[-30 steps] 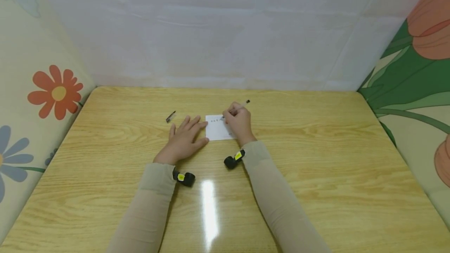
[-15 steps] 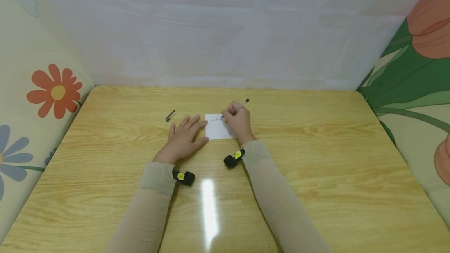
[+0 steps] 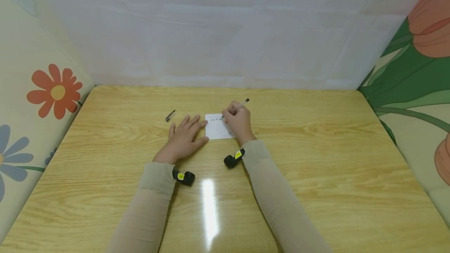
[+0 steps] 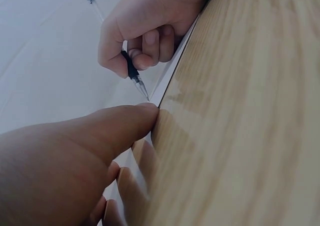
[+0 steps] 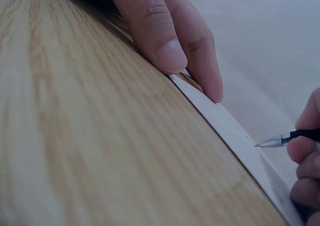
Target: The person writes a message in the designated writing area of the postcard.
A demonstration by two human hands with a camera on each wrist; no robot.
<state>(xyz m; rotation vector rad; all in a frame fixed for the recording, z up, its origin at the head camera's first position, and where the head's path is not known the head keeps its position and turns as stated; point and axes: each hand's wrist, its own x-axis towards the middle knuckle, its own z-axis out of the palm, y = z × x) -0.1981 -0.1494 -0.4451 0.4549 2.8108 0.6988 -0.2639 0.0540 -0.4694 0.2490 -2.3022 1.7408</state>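
A small white sheet of paper [image 3: 217,130] lies on the wooden table, with a short row of dark marks near its top edge. My right hand [image 3: 240,123] pinches a clear pen [image 4: 131,68] with a black grip; in the right wrist view its metal tip is at the paper's surface. That hand covers the sheet's right side. My left hand [image 3: 183,139] lies flat with fingers spread, its thumb and index fingertip resting on the paper's left edge. Just beyond the left fingers lies a pen cap [image 3: 170,115], black and clear.
Wood-grained table [image 3: 316,159] spreads around both forearms. A white cloth [image 3: 218,30] hangs behind its back edge, with flower-printed panels at either side. Black wrist cameras [image 3: 184,177] sit beside each sleeve cuff.
Both hands, the paper and the pen cap hold their places. The pen's upper end shifts only very slightly, and the head view drifts a little.
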